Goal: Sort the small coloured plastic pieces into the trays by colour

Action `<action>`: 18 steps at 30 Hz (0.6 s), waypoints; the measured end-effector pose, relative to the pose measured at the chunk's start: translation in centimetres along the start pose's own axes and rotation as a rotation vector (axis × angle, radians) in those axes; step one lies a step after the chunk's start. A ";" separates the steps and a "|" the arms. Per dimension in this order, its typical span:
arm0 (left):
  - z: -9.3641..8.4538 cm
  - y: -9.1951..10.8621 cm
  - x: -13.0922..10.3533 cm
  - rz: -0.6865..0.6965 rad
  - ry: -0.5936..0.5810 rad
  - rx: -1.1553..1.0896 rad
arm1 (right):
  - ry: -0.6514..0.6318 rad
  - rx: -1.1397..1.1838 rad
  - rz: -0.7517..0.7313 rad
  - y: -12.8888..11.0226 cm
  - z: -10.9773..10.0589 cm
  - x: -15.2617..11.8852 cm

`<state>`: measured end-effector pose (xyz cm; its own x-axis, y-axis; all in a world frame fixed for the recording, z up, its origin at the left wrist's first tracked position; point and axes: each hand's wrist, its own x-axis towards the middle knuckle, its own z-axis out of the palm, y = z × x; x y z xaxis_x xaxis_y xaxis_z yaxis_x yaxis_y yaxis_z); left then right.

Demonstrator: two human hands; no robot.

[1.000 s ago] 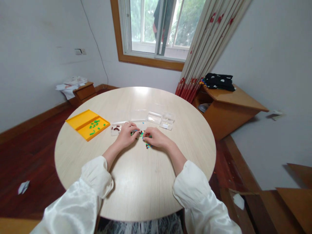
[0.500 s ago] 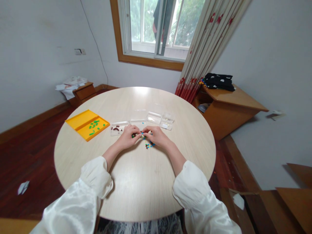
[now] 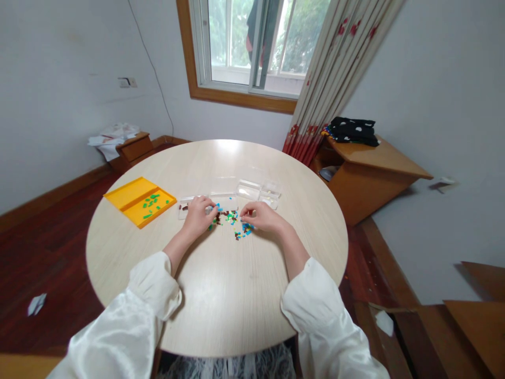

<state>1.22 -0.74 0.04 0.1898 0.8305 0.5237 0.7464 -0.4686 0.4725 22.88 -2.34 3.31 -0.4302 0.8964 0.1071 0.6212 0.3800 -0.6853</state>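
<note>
Small blue, green, brown and yellow pieces point(image 3: 231, 216) lie in a loose heap on the round table point(image 3: 229, 295). My left hand point(image 3: 198, 215) is at the heap's left side, fingers curved with a blue piece point(image 3: 218, 206) at the fingertips. On the right, my right hand point(image 3: 260, 216) is closed in a pinch above more pieces; what it holds, if anything, is too small to name. A clear compartment box point(image 3: 223, 201) stands behind the heap, partly hidden by my left hand, with brown pieces at its left end.
An open yellow case point(image 3: 138, 200) with green pieces lies on the table's left. Behind my right hand is a clear divided box point(image 3: 258, 192). A wooden cabinet point(image 3: 379, 163) with dark folded cloth point(image 3: 353, 130) stands beyond the table's right edge.
My hands have moved apart from where they met over the heap, left hand leftward and right hand rightward. More of the pieces between them now shows.
</note>
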 end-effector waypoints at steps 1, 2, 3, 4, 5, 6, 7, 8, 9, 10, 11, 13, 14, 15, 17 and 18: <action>0.0 -0.2 0.0 -0.024 0.012 0.030 | -0.033 -0.011 0.018 0.2 -0.2 -0.1; 0.1 -0.4 0.0 -0.043 0.017 0.054 | -0.064 -0.018 0.029 0.5 -0.2 -0.1; 0.1 -0.6 -0.1 -0.057 0.017 0.073 | -0.091 -0.019 0.038 0.6 -0.3 -0.1; 0.1 -0.6 -0.1 -0.067 0.015 0.088 | -0.115 -0.015 0.047 0.8 -0.3 -0.2; 0.1 -0.7 -0.1 -0.073 0.011 0.099 | -0.138 -0.008 0.056 0.9 -0.2 -0.2; 0.1 -0.6 -0.1 -0.076 0.007 0.109 | -0.157 0.000 0.067 1.0 -0.2 -0.2; 0.1 -0.6 -0.2 -0.078 0.003 0.118 | -0.172 0.005 0.077 1.0 -0.2 -0.2; 0.1 -0.6 -0.2 -0.079 -0.002 0.126 | -0.183 0.004 0.085 1.0 -0.1 -0.2; 0.1 -0.6 -0.2 -0.082 -0.006 0.134 | -0.190 -0.002 0.090 1.0 -0.1 -0.2; 0.1 -0.5 -0.2 -0.083 -0.008 0.141 | -0.193 -0.010 0.093 1.0 -0.1 -0.2; 0.1 -0.5 -0.2 -0.084 -0.009 0.145 | -0.193 -0.017 0.096 0.9 -0.1 -0.2; 0.1 -0.5 -0.2 -0.083 -0.004 0.149 | -0.197 -0.026 0.099 1.0 -0.1 -0.1; 0.1 -0.5 -0.2 -0.083 0.000 0.150 | -0.200 -0.029 0.101 1.0 -0.1 -0.1; 0.1 -0.5 -0.2 -0.083 0.002 0.152 | -0.203 -0.031 0.101 1.0 -0.1 -0.1; 0.2 -0.6 -0.1 -0.087 0.004 0.155 | -0.208 -0.034 0.098 1.0 -0.1 -0.1; 0.2 -0.6 -0.1 -0.089 0.004 0.156 | -0.210 -0.036 0.097 1.0 -0.1 -0.1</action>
<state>0.86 -0.53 -0.43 0.1166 0.8651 0.4879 0.8500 -0.3410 0.4014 23.59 -2.07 2.66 -0.4916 0.8635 -0.1127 0.6875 0.3054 -0.6588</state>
